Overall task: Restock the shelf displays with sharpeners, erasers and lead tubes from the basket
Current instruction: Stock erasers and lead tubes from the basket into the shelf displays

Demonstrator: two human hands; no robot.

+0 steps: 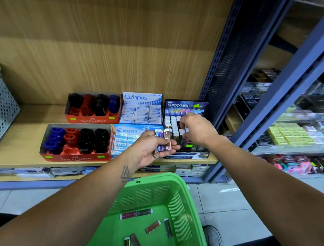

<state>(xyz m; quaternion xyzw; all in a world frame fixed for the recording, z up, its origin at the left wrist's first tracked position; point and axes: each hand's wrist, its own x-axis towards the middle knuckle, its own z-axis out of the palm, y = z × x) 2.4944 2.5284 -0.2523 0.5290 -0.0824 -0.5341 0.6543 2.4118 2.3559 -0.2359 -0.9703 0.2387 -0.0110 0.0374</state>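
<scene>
Left grip clutching lead tubes, right grip pinching one

Lighting bright and even, from overhead; soft shadows only. Wide-angle distortion bends the blue shelf uprights at right. Motion blur smears the wooden back panel and right-hand stock; centre boxes legible. No glare.

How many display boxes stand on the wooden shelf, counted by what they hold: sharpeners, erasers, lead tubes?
Sharpener boxes: 2
Eraser boxes: 2
Lead box: 1
Total: 5
</scene>
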